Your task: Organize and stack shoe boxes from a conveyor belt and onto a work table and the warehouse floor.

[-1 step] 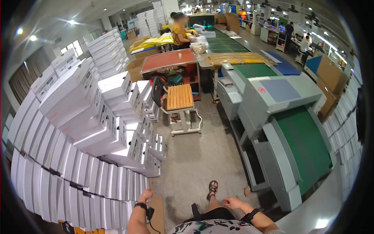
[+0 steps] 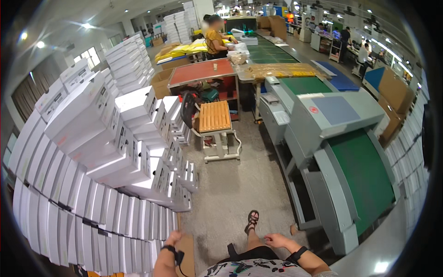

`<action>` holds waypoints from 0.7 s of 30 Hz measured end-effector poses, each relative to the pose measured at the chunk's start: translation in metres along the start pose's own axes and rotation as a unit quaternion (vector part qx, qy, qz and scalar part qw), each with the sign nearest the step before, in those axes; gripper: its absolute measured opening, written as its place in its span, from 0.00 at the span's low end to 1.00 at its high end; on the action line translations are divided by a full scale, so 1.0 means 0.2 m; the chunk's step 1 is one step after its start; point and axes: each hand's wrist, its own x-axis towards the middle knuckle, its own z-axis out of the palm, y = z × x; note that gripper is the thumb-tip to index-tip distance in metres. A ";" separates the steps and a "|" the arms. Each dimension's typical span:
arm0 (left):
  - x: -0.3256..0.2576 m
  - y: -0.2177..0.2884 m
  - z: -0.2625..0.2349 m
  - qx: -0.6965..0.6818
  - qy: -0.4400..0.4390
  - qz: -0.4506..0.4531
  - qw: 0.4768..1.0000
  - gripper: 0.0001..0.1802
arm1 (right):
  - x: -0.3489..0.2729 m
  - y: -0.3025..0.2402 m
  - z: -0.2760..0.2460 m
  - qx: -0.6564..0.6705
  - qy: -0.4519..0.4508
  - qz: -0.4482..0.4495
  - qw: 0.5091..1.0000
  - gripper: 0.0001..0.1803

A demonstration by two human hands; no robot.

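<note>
- While both forearms reach in from the lower edge, left hand (image 2: 173, 238), lower centre-left of the frame: fingers bent, no object visible; whether clenched or released, cannot tell.
- Right hand (image 2: 275, 239), lower centre: fingers curled inward, apparently empty; degree of closure, cannot tell.
- Upright white boxes (image 2: 94, 196), lower left: ranked on edge in tiers, presumably to pack tightly.
- Flat box stacks (image 2: 104, 138), centre-left: printed ends outward, probably for easy reading.
- Grey machine (image 2: 302, 138) with green belt (image 2: 360, 171), right: belt sloping down, likely for discharge; floor between it and the boxes presumably left for passage.
- Relation, left: the upright boxes' nearer end lies just beside the left hand, on its left; contact, cannot tell.
- Relation, right: the machine stands apart from the right hand, above and right in the frame.
</note>
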 end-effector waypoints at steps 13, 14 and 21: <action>0.43 1.93 -0.23 0.070 -0.104 0.499 0.857 0.28 | 1.65 -0.40 -1.18 -0.004 0.047 -0.254 0.966 0.16; 0.44 2.10 -0.32 0.064 -0.106 0.499 0.858 0.28 | 1.75 -0.45 -1.27 0.024 -0.041 -0.234 0.971 0.15; 0.98 2.65 -0.69 0.072 -0.149 0.628 0.760 0.26 | 2.27 -0.53 -1.86 0.151 -0.177 -0.161 0.959 0.14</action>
